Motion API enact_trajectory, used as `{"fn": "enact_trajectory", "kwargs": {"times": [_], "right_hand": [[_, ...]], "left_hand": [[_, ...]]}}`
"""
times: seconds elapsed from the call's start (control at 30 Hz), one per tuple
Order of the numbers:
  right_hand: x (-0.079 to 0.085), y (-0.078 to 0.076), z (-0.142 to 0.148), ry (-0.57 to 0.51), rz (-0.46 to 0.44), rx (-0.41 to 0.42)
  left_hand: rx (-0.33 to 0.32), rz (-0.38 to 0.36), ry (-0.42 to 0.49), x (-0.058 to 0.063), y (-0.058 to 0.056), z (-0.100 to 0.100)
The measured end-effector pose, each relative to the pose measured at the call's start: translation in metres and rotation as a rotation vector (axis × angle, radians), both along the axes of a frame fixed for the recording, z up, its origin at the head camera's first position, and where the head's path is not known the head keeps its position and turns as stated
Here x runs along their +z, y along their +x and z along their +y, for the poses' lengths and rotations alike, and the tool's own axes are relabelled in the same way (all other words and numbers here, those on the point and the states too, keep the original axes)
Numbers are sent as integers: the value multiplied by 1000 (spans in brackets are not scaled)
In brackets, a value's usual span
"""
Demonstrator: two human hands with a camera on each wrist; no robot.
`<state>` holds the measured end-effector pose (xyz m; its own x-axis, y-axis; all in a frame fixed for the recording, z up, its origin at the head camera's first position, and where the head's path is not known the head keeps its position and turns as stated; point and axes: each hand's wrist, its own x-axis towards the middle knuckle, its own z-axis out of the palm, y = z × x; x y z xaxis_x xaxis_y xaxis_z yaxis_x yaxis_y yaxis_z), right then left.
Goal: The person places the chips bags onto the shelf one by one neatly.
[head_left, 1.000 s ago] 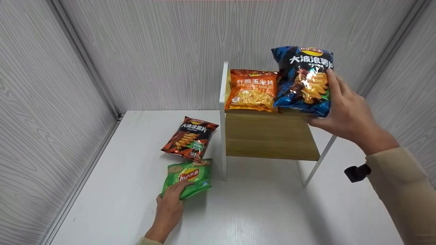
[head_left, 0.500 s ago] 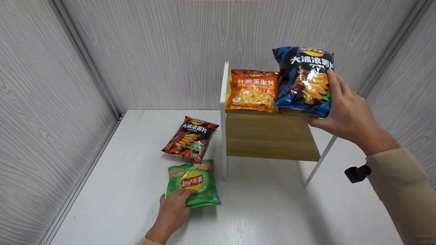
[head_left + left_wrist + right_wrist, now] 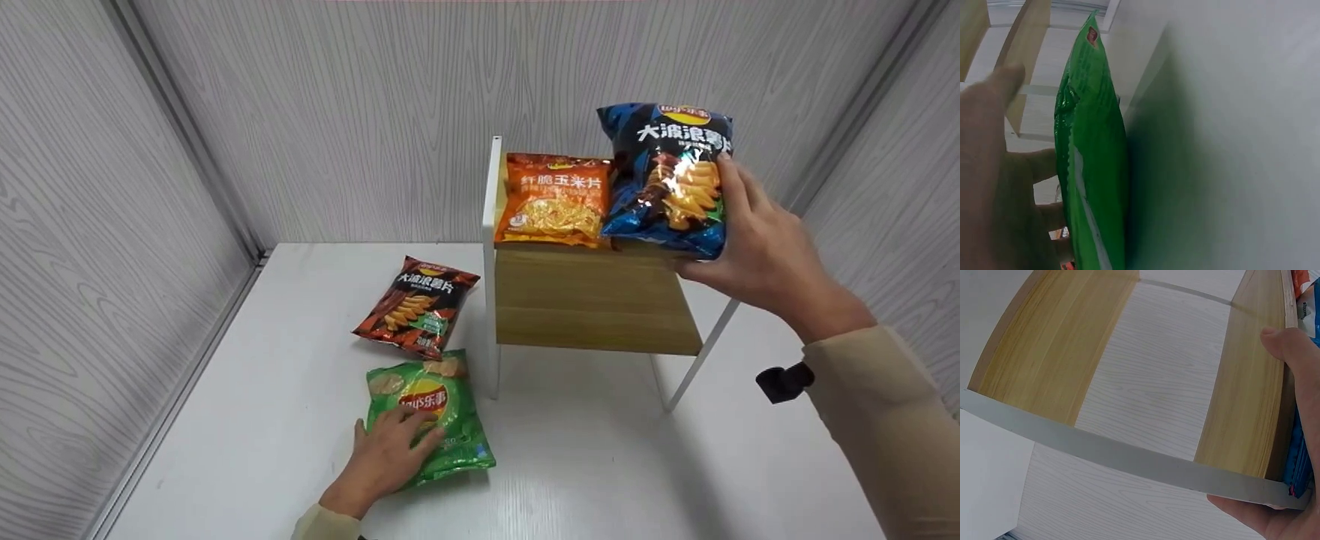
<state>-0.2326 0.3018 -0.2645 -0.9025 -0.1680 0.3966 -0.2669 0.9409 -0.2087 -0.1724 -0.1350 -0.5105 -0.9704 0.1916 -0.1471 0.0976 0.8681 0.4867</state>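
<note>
On the white table lies a green chip bag (image 3: 461,446), with my left hand (image 3: 386,454) resting on its front, fingers spread. The left wrist view shows the green bag (image 3: 1095,163) edge-on beside those fingers. At the right end of the raised wooden shelf, a blue chip bag (image 3: 667,176) stands tilted. My right hand (image 3: 772,251) holds its lower right side, with the thumb at the shelf's front edge. In the right wrist view the right thumb (image 3: 1289,343) overlaps the wooden edge; much of the blue bag is out of that view.
An orange corn chip bag (image 3: 559,201) stands on the shelf (image 3: 592,300), left of the blue one. White posts (image 3: 491,315) carry the shelf. A black and red chip bag (image 3: 420,306) lies behind the green bag. Grey wood-patterned walls (image 3: 360,112) surround the table (image 3: 300,337).
The green bag has come down flatter and nearer to me, and my left hand now has its fingers spread over it. My right hand and the blue bag stay where they were.
</note>
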Motion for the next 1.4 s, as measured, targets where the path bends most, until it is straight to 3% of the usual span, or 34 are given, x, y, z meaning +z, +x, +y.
{"fn": "enact_trajectory", "kwargs": {"times": [0.1, 0.17, 0.3, 0.43, 0.57, 0.73, 0.87, 1.03, 1.23, 1.4], "right_hand": [[0, 0, 0, 4, 11, -2], [-1, 0, 0, 7, 22, -2], [-2, 1, 0, 19, 33, 2], [1, 1, 1, 17, 31, 2], [2, 1, 1, 7, 19, -6], [1, 0, 0, -1, 4, -8], [1, 0, 0, 0, 5, -2], [1, 0, -1, 0, 0, -7], [0, 0, -3, 6, 8, 4], [-1, 0, -2, 3, 4, 1]], "left_hand": [[-28, 108, -31, 0, -14, -7], [-63, 141, -60, -1, -22, -13], [-119, 65, -124, -1, -33, -21], [-138, -7, -172, 1, -37, -23], [-117, 6, -186, 1, -38, -22], [-21, 29, -158, -7, -40, -16], [35, 25, -148, -19, -38, -10], [38, 91, -162, -32, -30, -6], [45, 206, -256, -31, -11, 2], [81, 85, -141, -29, 3, 17]]}}
